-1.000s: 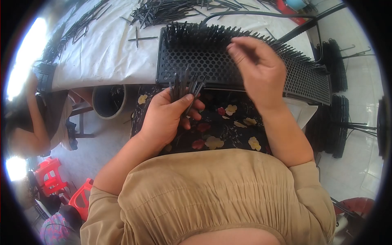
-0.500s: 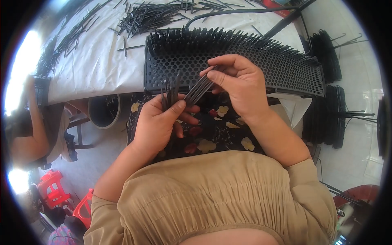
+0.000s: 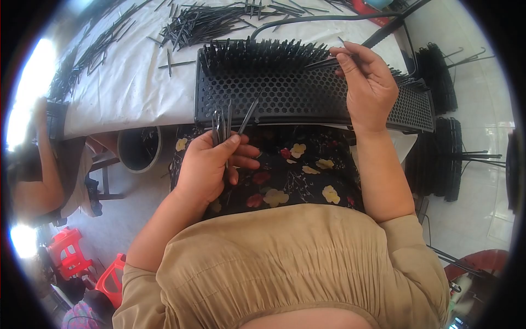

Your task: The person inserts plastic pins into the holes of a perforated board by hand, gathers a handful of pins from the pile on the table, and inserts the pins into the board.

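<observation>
My left hand (image 3: 211,164) holds a bundle of thin black sticks (image 3: 222,123) upright between thumb and fingers, in front of the table edge. One stick leans off to the right of the bundle. My right hand (image 3: 372,90) is closed on several more black sticks (image 3: 323,64), their tips pointing left over the rack. Beneath it lies a long black perforated rack (image 3: 274,98), with rows of black sticks (image 3: 257,55) standing in the holes along its far side. Holes on the near side show bare.
A pile of loose black sticks (image 3: 205,24) lies on the white-covered table (image 3: 126,93). A dark bucket (image 3: 139,151) stands below. Another person's arm (image 3: 46,164) is at the left. Red stools (image 3: 71,252) are lower left; black racks (image 3: 446,159) hang right.
My right hand took sticks from the bundle in my left hand and moved up and right over the rack with them. The left hand's bundle is thinner.
</observation>
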A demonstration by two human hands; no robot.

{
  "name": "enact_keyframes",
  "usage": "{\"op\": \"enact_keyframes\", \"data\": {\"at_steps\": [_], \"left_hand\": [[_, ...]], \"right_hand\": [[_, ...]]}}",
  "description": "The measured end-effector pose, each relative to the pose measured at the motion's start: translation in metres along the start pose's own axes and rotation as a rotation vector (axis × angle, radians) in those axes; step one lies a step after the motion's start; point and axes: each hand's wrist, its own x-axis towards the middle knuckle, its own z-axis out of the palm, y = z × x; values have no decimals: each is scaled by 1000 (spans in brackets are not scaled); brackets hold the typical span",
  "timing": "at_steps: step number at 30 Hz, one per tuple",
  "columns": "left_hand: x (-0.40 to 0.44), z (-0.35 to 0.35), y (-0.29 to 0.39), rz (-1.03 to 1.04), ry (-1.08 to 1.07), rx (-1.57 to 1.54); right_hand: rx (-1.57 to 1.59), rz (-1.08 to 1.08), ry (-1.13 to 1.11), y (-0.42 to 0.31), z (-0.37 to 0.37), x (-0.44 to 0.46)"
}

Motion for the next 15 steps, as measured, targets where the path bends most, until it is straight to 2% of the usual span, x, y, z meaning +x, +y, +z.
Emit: {"op": "enact_keyframes", "data": {"at_steps": [4, 6, 8, 12, 14, 15], "left_hand": [[1, 0, 1, -1, -11, 6], [0, 1, 1, -14, -7, 9], [0, 0, 0, -12, -5, 19], [1, -2, -1, 2, -7, 30], [1, -2, -2, 5, -5, 29], [2, -2, -2, 9, -6, 30]], "right_hand": [[-227, -80, -23, 7, 7, -3], [-242, -121, -46, 7, 12, -3], [-301, -279, -111, 9, 15, -2], [-429, -345, -185, 7, 16, 10], [-650, -579, -241, 17, 17, 21], [-650, -580, -241, 18, 17, 20]]}}
